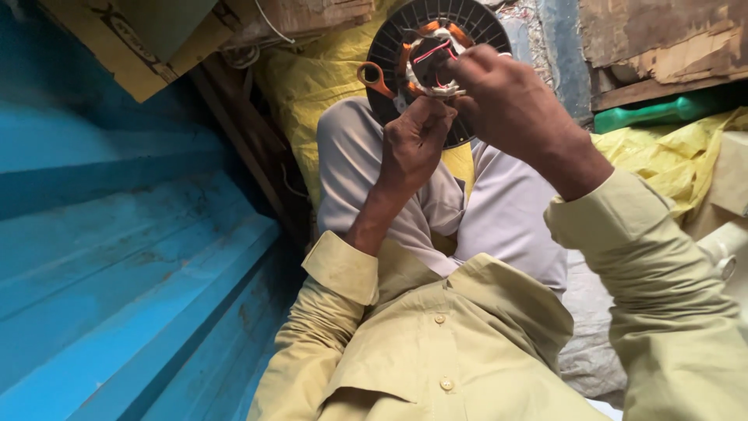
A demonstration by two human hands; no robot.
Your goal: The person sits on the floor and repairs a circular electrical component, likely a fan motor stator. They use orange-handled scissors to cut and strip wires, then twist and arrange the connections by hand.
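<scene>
A round black finned motor part (pixel 467 31) with orange copper windings and thin red and white wires rests on my knees near the top of the head view. My left hand (pixel 417 140) is closed at its lower rim, fingertips pinching at the wires near the centre. My right hand (pixel 506 101) is shut over the right side of the centre, covering part of the windings. An orange scissor handle (pixel 374 78) sticks out at the part's left edge; which hand holds it I cannot tell.
A blue painted sloping wall (pixel 117 234) fills the left. Behind my knees lie yellow plastic sacks (pixel 312 86), worn cardboard and wooden boards (pixel 662 39), and a green plastic piece (pixel 654 113). More yellow sheeting (pixel 678 156) lies at the right.
</scene>
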